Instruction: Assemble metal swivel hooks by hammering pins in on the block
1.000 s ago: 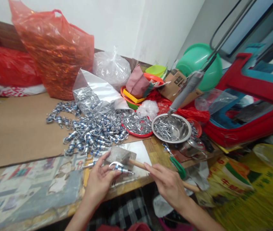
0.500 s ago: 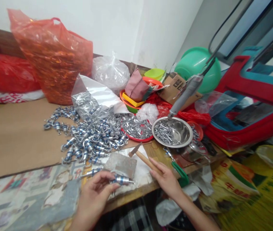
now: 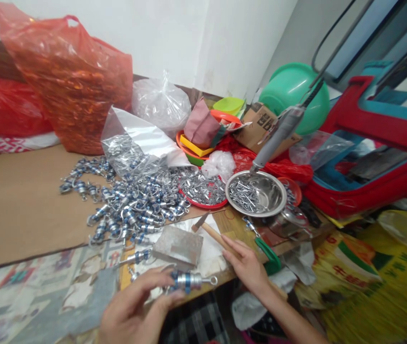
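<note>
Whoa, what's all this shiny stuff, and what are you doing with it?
The person's left hand holds a silver-and-blue metal cylinder with a ring at its end, in front of a grey rectangular metal block. The right hand grips a wooden-handled hammer, its head beyond the block's far edge. A heap of similar silver-and-blue pieces lies further back, to the left. A round steel bowl on the right holds thin silver pins.

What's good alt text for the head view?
The left hand holds a blue-and-silver fitting; the right hand holds a wooden-handled hammer near a metal block. Beyond lie a pile of similar fittings and a steel bowl of metal pins.
</note>
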A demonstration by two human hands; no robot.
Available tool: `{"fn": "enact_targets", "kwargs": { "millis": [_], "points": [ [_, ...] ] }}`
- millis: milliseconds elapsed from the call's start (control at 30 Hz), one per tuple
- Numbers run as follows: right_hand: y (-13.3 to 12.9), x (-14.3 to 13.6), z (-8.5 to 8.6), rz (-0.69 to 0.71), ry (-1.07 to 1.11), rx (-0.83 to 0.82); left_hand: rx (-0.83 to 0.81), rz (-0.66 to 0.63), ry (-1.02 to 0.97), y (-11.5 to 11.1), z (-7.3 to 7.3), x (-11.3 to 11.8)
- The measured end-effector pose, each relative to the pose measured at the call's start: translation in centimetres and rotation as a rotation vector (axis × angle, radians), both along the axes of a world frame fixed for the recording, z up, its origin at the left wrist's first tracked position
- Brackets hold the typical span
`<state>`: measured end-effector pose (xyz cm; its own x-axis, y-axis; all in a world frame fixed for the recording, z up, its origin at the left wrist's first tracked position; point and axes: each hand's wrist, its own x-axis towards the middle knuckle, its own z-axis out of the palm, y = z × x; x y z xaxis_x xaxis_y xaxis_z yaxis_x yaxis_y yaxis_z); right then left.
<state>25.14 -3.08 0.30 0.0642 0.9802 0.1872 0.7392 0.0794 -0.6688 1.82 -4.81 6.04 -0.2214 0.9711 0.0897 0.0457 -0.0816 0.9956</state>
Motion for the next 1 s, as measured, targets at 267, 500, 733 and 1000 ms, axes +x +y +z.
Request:
{"fn": "enact_targets", "kwargs": {
  "millis": [267,500,733,1000],
  "points": [
    [-3.0,-0.9,4.5,0.255,-0.272,0.236,-0.335,-0.276,-0.090,4.0,-3.6,-0.1],
    [-3.3,-2.0,5.6,0.294,-0.436,0.237,-0.337,-0.299,-0.029,4.0,-3.6,-0.5],
    [0.0,-0.2,3.4,0.018,-0.153,-0.016,-0.322,-0.372,0.138,4.0,-3.4,-1.1],
    [6.9,-1.3,4.0,0.016,-0.419,-0.024,-0.245,-0.455,0.250,3.9,-3.1,-1.3]
  ]
}}
